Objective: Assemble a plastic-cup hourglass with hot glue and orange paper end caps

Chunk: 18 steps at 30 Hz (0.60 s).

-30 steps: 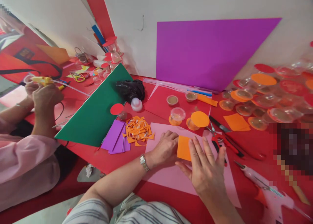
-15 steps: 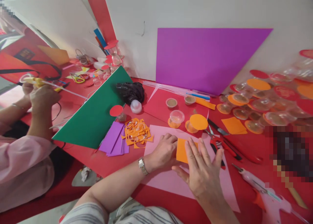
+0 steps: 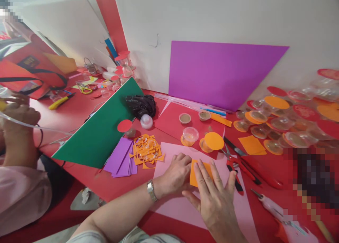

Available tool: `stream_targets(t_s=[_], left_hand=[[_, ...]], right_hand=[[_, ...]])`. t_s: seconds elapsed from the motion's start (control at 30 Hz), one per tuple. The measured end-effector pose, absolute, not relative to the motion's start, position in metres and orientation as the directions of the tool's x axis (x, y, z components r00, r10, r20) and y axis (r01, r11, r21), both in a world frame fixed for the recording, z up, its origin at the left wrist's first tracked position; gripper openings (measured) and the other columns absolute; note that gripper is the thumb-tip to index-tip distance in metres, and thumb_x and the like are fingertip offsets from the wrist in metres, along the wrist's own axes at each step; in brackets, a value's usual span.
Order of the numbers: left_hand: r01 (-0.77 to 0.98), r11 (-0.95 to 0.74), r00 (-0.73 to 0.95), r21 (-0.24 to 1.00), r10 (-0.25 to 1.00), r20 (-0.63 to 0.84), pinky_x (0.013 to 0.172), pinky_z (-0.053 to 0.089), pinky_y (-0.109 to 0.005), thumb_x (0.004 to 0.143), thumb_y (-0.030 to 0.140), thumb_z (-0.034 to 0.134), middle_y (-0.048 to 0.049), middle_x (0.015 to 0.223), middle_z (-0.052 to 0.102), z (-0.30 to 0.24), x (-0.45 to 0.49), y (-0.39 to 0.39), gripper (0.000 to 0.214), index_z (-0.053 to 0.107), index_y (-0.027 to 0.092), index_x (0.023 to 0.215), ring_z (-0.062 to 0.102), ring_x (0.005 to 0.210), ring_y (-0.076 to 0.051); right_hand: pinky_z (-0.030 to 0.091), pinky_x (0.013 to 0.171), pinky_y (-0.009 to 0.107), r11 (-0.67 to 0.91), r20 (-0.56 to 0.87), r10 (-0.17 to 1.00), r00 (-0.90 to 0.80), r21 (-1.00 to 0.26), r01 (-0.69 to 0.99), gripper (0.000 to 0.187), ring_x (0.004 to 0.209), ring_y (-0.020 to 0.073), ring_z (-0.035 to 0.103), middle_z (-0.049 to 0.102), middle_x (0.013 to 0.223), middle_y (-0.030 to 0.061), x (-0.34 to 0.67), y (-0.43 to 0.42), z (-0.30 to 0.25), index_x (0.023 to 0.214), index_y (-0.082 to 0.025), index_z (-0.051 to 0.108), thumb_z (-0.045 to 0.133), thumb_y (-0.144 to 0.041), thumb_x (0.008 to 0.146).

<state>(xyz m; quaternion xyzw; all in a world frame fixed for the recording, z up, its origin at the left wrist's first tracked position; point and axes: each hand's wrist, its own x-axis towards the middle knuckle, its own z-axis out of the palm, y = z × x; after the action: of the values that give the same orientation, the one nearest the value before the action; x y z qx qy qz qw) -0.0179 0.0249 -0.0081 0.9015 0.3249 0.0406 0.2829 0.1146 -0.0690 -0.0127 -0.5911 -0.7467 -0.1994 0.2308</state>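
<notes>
A small orange paper square (image 3: 195,174) lies on a pink sheet (image 3: 172,200) in front of me. My left hand (image 3: 176,174) rests with curled fingers on the square's left edge. My right hand (image 3: 214,200) lies flat with its fingers stretched out over the square's right part, pressing it down. Red-handled scissors (image 3: 233,161) lie just right of my right hand.
Orange scraps (image 3: 145,149) and purple strips (image 3: 120,158) lie to the left. A green sheet (image 3: 102,130) and a purple sheet (image 3: 219,73) stand behind. Small cups (image 3: 191,133) with paper discs, a glue gun (image 3: 275,207). Another person's hands (image 3: 17,119) at far left.
My right hand has slid left over more of the orange square. The view has tilted down a little. The person at the left has drawn their hands further left.
</notes>
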Motion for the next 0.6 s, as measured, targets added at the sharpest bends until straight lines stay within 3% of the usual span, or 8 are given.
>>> stream_targets(t_s=[0.13,0.37,0.6], left_hand=[[0.578,-0.623,0.779,0.528,0.614,-0.127,0.08,0.04,-0.035,0.071,0.036,0.08,-0.0068,0.099,0.057,-0.003,-0.018,0.023,0.034,0.058,0.018,0.089,0.047,0.094,-0.025],[0.557,-0.65,0.792,0.517,0.604,-0.093,0.075,0.037,-0.034,0.078,0.037,0.072,-0.0052,0.091,0.056,-0.003,-0.016,0.023,0.024,0.056,0.019,0.083,0.047,0.088,-0.023],[0.548,-0.641,0.785,0.538,0.616,-0.064,0.079,0.038,-0.035,0.08,0.04,0.071,-0.0057,0.093,0.057,-0.007,-0.017,0.023,0.025,0.057,0.019,0.083,0.048,0.088,-0.022]], right_hand=[[0.01,0.116,0.069,0.219,0.565,0.794,-0.223,0.077,0.973,0.061,0.131,0.0371,0.05,0.066,0.129,0.0155,0.116,-0.07,-0.016,0.129,-0.011,0.064,0.038,-0.057,0.098],[0.014,0.114,0.071,0.192,0.556,0.808,-0.194,0.062,0.979,0.07,0.127,0.0399,0.053,0.063,0.132,0.0212,0.125,-0.074,-0.02,0.139,0.0,0.05,0.042,-0.055,0.097],[0.014,0.117,0.066,0.178,0.537,0.827,-0.166,0.03,0.984,0.063,0.124,0.0346,0.057,0.061,0.135,0.021,0.125,-0.075,-0.02,0.144,-0.004,0.044,0.04,-0.048,0.1]])
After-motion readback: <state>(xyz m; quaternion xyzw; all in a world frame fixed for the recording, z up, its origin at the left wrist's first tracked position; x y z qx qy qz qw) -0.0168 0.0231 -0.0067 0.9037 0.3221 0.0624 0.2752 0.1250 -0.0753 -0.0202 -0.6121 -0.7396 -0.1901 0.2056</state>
